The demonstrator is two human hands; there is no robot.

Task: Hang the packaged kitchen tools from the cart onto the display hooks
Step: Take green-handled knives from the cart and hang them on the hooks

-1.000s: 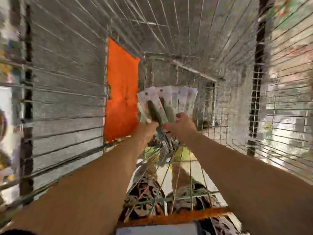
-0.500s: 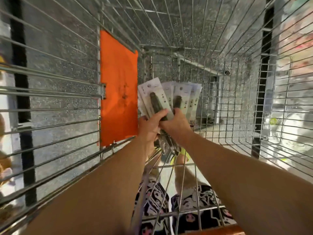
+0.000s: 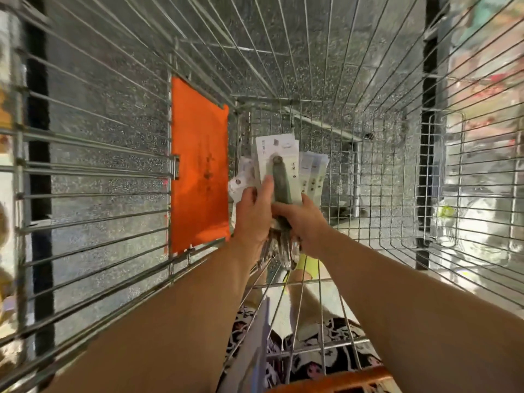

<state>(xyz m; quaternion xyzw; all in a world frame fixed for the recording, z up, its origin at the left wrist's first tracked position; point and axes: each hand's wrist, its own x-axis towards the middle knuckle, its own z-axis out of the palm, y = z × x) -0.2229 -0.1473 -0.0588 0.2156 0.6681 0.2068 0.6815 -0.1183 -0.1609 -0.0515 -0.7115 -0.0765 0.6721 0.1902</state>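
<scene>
**Wire walls on every side, a bundle of carded tools held in the middle**

Steel wire closed the scene in: the cart (image 3: 368, 171) had gridded walls rising on the left, the right and at the far end, and a wire floor through which speckled grey flooring showed. An orange panel (image 3: 198, 165) was fixed flat against the inside of the left wall, just beside the hands. Between that panel and the right wall the basket stood open, with the widest room to the right of the hands and toward the far end. An orange handle bar (image 3: 340, 378) crossed the near bottom edge.

Both forearms reached in from the near side and met at the centre. The left hand (image 3: 252, 217) had its fingers curled around the packaged kitchen tools (image 3: 283, 171) from the left, thumb laid up the front card. The right hand (image 3: 306, 222) gripped the same bundle from the right, fingers wrapped low around it. The packs were fanned upright above the hands, clear of the cart floor; shiny metal ends hung below the grip.

The front card was white with a dark green handle on it. Small icons and print marked the cards, too small and blurred to read. No brand could be made out.
</scene>
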